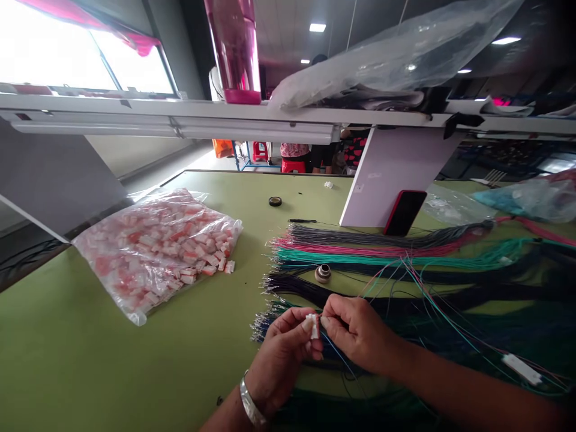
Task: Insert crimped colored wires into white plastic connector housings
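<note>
My left hand [288, 348] pinches a small white and orange plastic connector [314, 327] between thumb and fingers. Right beside it, the closed fingertips of my right hand [355, 327] hold a thin wire against the connector's side; most of that wire is hidden by the fingers. A blue wire [337, 350] trails down below both hands. Under and behind them lie bundles of cut wires with metal terminals on their left ends: grey [324, 236], pink [333, 249], green [333, 258] and black [297, 285].
A clear bag of connectors [157, 246] lies open at left on the green table [180, 372]. Black tape [275, 201], a pen [302, 221] and a small round metal-topped piece [323, 273] lie near the wires. A phone [405, 213] leans on the shelf's upright panel [387, 168].
</note>
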A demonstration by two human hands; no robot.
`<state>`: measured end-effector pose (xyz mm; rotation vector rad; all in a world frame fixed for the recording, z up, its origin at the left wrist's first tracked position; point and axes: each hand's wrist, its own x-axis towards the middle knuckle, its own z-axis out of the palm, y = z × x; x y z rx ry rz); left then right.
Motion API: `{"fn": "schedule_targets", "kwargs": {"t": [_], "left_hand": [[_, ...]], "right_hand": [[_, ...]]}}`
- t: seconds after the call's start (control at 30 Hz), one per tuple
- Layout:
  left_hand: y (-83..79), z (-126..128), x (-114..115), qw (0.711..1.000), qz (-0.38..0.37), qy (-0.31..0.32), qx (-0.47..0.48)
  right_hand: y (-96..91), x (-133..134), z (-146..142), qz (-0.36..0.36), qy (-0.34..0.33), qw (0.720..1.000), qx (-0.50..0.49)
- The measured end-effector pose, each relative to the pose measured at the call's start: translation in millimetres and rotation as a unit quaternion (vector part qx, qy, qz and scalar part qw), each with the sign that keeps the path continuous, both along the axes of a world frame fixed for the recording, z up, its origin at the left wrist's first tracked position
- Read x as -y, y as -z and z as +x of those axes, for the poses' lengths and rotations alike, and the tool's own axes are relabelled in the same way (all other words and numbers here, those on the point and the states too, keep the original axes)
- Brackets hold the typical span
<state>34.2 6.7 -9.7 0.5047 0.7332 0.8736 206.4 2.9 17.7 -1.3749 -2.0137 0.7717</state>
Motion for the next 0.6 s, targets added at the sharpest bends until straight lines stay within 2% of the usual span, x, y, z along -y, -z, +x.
{"fn": "schedule_targets", "kwargs": {"t": [0.23,0.47,0.6], "left_hand": [[-3.2,2,4,0.999,0.038,0.007,-0.011],[-3.1,-1,1,0.999,0.031,0.010,-0.003],[-5.9,-2,0,0.999,0.051,0.008,-0.013]], "right_hand": [[-1.5,3,-2,-0.003,-0.001,1.000,-0.026],[-0.1,5,3,-0.020,0.003,1.000,-0.012],[-8.4,9,13,0.039,0.004,0.999,0.020]]}}
